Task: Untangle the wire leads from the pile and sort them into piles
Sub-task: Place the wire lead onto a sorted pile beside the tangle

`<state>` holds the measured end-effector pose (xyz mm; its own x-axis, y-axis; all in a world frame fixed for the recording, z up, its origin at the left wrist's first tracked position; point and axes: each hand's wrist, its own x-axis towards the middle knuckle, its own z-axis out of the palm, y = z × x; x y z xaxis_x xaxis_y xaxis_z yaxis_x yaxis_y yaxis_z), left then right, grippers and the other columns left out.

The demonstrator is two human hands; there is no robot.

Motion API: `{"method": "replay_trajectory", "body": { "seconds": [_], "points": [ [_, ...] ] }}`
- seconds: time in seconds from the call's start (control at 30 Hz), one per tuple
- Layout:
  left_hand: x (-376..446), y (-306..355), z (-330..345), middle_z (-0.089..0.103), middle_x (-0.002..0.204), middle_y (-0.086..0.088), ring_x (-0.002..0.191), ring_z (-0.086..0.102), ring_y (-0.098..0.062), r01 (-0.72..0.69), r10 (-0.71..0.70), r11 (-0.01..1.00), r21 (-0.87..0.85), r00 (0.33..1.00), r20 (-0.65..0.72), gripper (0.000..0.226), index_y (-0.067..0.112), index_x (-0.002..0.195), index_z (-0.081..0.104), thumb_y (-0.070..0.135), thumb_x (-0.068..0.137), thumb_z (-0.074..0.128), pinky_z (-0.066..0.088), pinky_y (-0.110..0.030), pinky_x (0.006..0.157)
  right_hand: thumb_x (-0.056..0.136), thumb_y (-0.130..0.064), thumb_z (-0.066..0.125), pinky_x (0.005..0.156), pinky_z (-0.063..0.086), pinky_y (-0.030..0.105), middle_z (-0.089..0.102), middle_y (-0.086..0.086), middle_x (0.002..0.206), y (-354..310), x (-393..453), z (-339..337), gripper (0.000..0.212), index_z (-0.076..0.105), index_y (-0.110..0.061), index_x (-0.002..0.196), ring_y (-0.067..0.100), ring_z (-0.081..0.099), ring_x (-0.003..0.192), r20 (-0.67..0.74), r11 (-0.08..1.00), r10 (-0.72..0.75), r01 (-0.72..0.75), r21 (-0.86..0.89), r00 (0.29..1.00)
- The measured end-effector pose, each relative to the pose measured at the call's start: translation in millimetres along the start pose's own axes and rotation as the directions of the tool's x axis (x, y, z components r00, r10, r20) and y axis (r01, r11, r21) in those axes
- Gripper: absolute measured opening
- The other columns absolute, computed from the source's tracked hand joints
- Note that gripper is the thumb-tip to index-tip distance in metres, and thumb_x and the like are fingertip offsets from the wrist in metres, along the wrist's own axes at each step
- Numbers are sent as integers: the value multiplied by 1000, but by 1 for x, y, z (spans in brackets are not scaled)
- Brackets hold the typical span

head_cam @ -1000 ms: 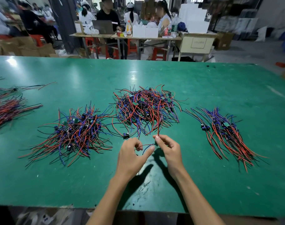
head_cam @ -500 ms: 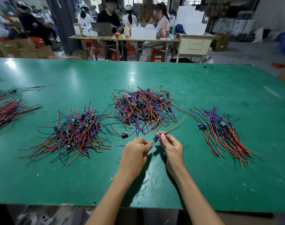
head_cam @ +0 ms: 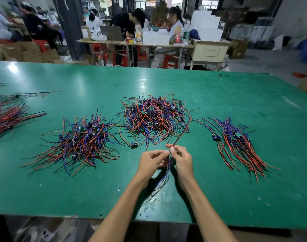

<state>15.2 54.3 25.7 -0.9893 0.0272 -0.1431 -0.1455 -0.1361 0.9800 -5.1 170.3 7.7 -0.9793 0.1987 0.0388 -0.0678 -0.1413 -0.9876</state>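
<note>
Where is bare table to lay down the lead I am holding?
Bare patches of the green table: the strip behind all piles, and the near edge left of the left hand. Crowded: between the tangled middle pile and the left tangled pile, where stray wires cross.

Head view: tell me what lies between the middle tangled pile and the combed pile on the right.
In the head view, bare green table separates the middle tangled pile from the right pile; only the red-black lead pinched by both hands slants up beside it.

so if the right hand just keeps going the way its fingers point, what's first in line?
Likely the middle tangled pile; the right hand points up-left toward it, bare table between. Depth uncertain.
</note>
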Motion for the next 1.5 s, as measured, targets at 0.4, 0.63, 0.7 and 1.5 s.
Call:
{"method": "replay_trajectory", "body": {
  "seconds": [0.4,0.63,0.7,1.5],
  "points": [
    [-13,0,-7,72,86,-16,72,70,-22,-11,21,996,-89,994,111,14,0,101,73,8,96,64,57,-24,69,101,-6,57,64,60,35,67,22,106,-11,-22,-9,18,74,-4,100,21,70,78,136,996,61,-69,49,989],
    [-15,-2,-4,75,81,-15,63,71,-22,3,7,995,-97,994,108,17,7,90,76,12,98,62,59,-25,65,101,0,53,56,58,28,71,13,83,-14,-27,-10,19,71,5,102,15,68,67,168,993,89,-100,56,982],
    [-15,-1,-5,75,80,-16,62,71,-22,0,10,994,-109,996,94,18,8,87,77,9,97,62,59,-25,63,101,-1,53,55,56,25,73,11,82,-14,-27,-8,20,72,4,103,14,68,66,162,994,90,-99,44,983],
    [-4,-8,-2,67,61,-6,46,58,-15,-46,39,996,82,995,89,25,7,71,59,0,94,57,47,-21,50,100,-9,51,39,40,20,55,2,59,0,-15,7,30,70,-13,77,10,47,45,5,995,88,-87,-52,996]
  ]
}}
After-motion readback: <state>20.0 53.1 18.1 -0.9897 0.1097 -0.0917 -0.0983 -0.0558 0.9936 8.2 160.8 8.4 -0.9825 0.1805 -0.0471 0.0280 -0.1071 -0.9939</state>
